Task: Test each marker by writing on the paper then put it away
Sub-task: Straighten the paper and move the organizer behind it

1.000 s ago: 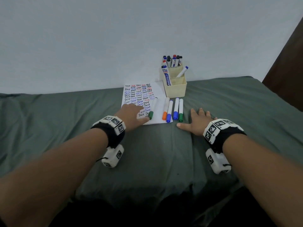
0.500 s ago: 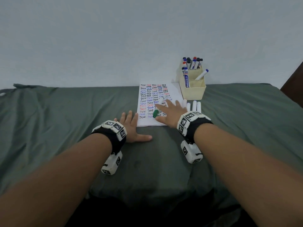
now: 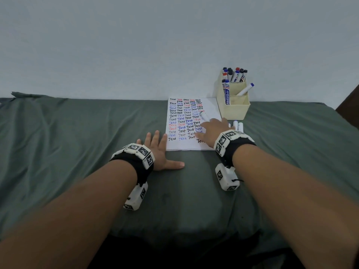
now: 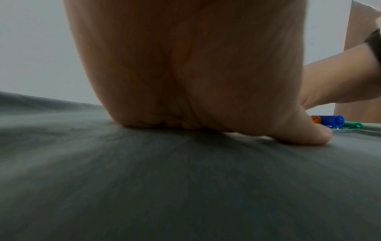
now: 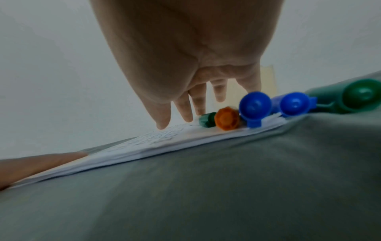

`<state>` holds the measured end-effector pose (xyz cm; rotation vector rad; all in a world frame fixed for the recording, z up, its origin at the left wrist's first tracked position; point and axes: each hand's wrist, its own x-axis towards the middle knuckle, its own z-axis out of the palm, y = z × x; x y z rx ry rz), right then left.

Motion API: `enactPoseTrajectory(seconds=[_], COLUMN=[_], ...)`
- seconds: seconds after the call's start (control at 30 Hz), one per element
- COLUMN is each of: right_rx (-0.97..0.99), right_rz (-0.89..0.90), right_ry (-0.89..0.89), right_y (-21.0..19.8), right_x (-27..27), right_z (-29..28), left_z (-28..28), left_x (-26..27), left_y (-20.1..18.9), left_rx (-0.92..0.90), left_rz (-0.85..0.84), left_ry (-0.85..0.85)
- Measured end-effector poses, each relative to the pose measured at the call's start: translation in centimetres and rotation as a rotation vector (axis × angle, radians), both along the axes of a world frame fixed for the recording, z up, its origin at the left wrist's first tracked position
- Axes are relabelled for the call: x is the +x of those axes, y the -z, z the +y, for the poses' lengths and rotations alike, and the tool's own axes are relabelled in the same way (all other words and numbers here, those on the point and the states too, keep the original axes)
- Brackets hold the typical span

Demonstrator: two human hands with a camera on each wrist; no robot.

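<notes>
Your left hand (image 3: 158, 152) lies flat on the cloth (image 3: 77, 142) by the paper's (image 3: 186, 146) left edge; your right hand (image 3: 212, 131) (fingers straight) reaches over the marker (image 3: 204, 115).

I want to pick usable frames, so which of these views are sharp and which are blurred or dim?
Head view: evenly lit, sharpest; the writing on the paper is readable, though edges bow from the wide lens. Left wrist view: dim, the left hand fills the frame, green cloth smeared. Right wrist view: soft all over; the right hand and marker caps look blurred.
</notes>
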<state>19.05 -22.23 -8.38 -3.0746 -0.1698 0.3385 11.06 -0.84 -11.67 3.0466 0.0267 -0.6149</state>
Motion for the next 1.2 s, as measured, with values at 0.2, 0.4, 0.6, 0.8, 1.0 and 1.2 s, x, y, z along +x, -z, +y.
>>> enactPoseTrajectory(seconds=[0.2,0.4,0.6,0.8,1.0,1.2], right_rx=[-0.078,-0.108,0.070,0.145,0.048,0.041], right_rz=[-0.022,-0.099,-0.178,-0.048,-0.005,0.005], right_ry=[-0.013,-0.010,0.107,0.237,0.257,0.191], right_y=[-0.8,-1.4,-0.7,0.3,0.1,0.7], right_x=[-0.5,-2.1,-2.7,-1.8,-0.9,0.1], right_z=[-0.8,-1.9,-4.4,-5.4,-4.2,-6.4], left_z=[-0.1,-0.2,-0.1,-0.2,-0.2,-0.2], left_x=[-0.2,-0.2,-0.2,-0.2,-0.2,-0.1], left_y=[-0.5,-0.7,-0.5,-0.6,-0.9,-0.8], left_rx=[0.005,0.005,-0.009,-0.014,-0.009,-0.005], left_rz=[0.017,0.033,0.033,0.044,0.060,0.073], left_ry=[-0.003,-0.007,-0.016,-0.022,-0.022,-0.022])
